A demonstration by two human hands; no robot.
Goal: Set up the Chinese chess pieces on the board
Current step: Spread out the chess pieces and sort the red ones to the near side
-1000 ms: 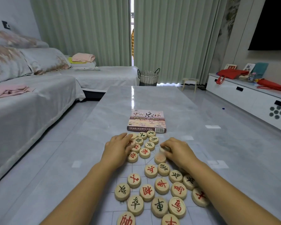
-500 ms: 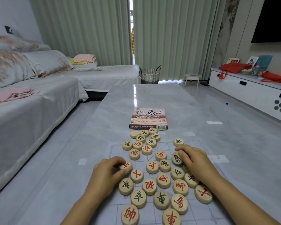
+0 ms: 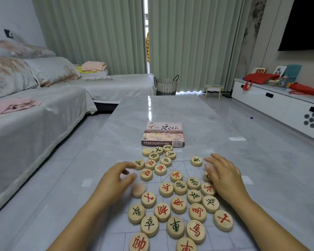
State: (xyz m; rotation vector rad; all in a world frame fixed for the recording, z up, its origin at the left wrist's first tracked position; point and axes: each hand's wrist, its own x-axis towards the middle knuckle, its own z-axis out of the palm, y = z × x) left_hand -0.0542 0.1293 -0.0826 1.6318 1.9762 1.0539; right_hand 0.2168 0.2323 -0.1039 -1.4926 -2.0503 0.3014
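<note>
The wooden chess pieces (image 3: 172,192) lie mixed in a heap on the thin board sheet (image 3: 187,163), near the box (image 3: 163,135). Both hands are spread and empty: the left hand (image 3: 116,180) beside a blurred piece (image 3: 138,190), the right hand (image 3: 223,176) over the heap. Sorting seems just begun; next, each piece needs its line crossing.

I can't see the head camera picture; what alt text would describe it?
Two bare hands, left and right, hover over round wooden Chinese chess pieces jumbled on a thin board on a grey table. The game's box lies just beyond.

pieces (image 3: 178,204) crowd board (image 3: 186,165); table (image 3: 170,111) open.
</note>
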